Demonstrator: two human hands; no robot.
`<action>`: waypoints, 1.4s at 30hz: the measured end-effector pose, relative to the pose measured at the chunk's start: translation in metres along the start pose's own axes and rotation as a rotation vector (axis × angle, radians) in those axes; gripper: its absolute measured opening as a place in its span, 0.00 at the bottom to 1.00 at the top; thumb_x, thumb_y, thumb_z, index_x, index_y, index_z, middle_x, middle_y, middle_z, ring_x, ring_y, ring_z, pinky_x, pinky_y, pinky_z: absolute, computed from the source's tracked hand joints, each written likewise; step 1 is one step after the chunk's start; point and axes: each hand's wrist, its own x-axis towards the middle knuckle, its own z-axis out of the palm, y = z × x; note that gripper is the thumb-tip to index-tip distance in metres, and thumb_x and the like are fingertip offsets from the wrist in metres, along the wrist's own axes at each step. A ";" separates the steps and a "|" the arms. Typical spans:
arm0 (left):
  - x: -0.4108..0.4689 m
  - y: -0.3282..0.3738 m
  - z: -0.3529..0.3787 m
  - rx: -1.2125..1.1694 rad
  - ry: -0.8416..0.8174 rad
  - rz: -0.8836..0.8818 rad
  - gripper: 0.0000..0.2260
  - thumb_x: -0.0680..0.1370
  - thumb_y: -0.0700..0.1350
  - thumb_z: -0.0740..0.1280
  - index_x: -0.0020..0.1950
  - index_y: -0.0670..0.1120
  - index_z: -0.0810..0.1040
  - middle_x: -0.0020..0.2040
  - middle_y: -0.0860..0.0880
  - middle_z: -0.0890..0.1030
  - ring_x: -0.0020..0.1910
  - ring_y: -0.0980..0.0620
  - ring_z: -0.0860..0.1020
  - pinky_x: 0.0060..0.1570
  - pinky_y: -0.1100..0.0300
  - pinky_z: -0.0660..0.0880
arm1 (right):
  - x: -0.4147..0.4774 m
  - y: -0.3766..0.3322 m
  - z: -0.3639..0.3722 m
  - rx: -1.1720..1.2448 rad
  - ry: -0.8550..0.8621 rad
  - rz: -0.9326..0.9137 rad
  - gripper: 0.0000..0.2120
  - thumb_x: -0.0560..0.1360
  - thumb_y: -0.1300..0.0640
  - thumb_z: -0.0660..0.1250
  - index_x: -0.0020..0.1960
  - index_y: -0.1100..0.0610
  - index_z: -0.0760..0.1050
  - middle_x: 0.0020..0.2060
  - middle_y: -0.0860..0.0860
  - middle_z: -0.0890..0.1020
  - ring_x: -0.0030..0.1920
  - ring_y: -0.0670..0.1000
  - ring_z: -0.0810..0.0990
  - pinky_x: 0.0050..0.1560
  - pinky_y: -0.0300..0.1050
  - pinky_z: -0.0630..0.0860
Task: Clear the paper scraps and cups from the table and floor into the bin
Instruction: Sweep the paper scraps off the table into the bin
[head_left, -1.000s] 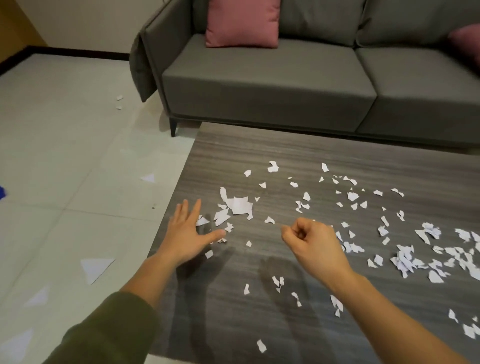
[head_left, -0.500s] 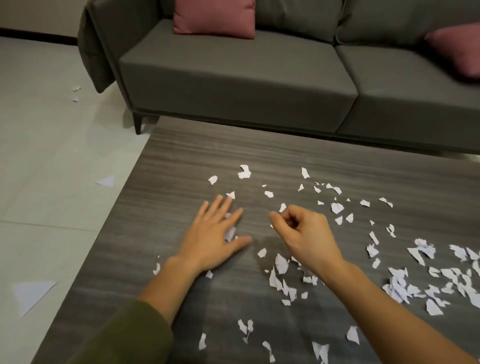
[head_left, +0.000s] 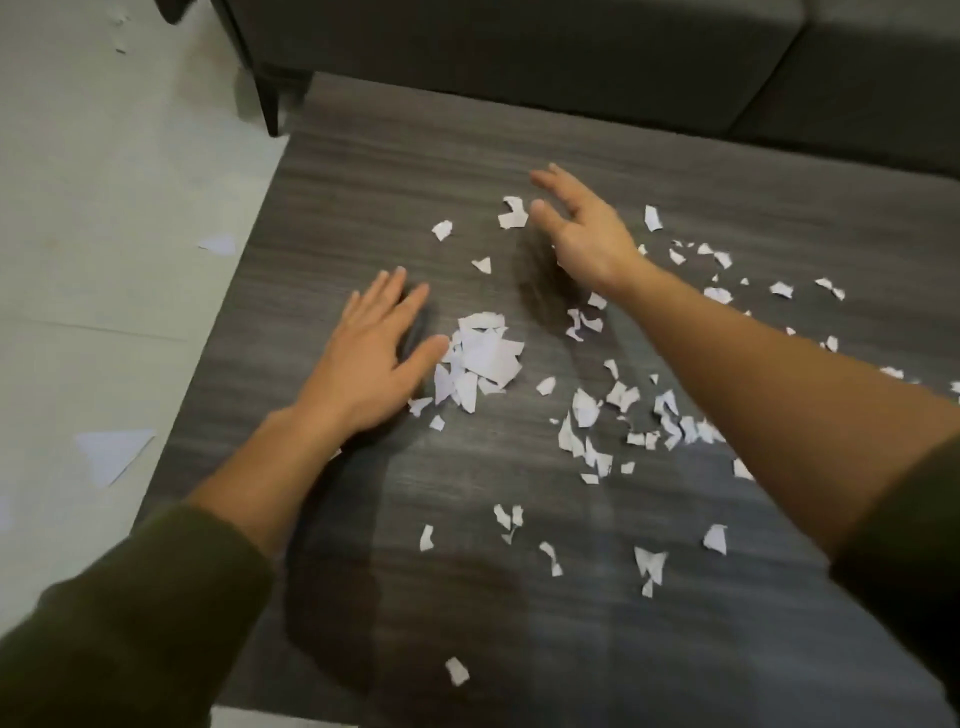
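White paper scraps lie scattered over the dark wood-grain table (head_left: 363, 171). A small heap of scraps (head_left: 480, 361) sits just right of my left hand (head_left: 374, 358), which lies flat on the table with fingers straight and the thumb beside the heap. My right hand (head_left: 576, 228) hovers open farther back, fingers spread, next to a single scrap (head_left: 513, 213). More loose scraps (head_left: 618, 410) spread under and right of my right forearm. No cups or bin are in view.
A grey sofa (head_left: 519, 57) stands right behind the table's far edge. The pale tiled floor on the left holds larger paper triangles (head_left: 111, 452) and another piece (head_left: 219, 244). The table's left edge runs close to my left arm.
My left hand has swept scraps rightward into a small heap. My right hand has opened from a fist and reached farther back. The camera has tilted down and closer to the table.
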 end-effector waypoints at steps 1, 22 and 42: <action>-0.002 -0.003 0.000 -0.006 0.009 -0.012 0.32 0.75 0.63 0.51 0.76 0.51 0.56 0.77 0.50 0.50 0.75 0.57 0.46 0.72 0.61 0.40 | 0.001 0.006 0.002 -0.015 -0.015 -0.018 0.21 0.80 0.51 0.56 0.72 0.52 0.63 0.75 0.48 0.58 0.75 0.46 0.54 0.75 0.43 0.51; 0.057 0.013 -0.008 -0.097 0.057 -0.095 0.23 0.82 0.49 0.54 0.76 0.47 0.54 0.77 0.48 0.50 0.76 0.53 0.46 0.74 0.56 0.44 | -0.066 0.009 0.024 -0.329 -0.312 -0.420 0.25 0.79 0.47 0.47 0.72 0.55 0.62 0.76 0.51 0.54 0.76 0.48 0.49 0.74 0.43 0.40; 0.016 0.004 -0.006 -0.107 0.102 0.047 0.27 0.78 0.57 0.48 0.74 0.46 0.59 0.73 0.57 0.55 0.73 0.63 0.52 0.70 0.73 0.42 | -0.017 0.063 -0.012 -0.483 -0.198 -0.142 0.25 0.81 0.46 0.46 0.76 0.55 0.52 0.76 0.52 0.49 0.76 0.50 0.42 0.73 0.46 0.37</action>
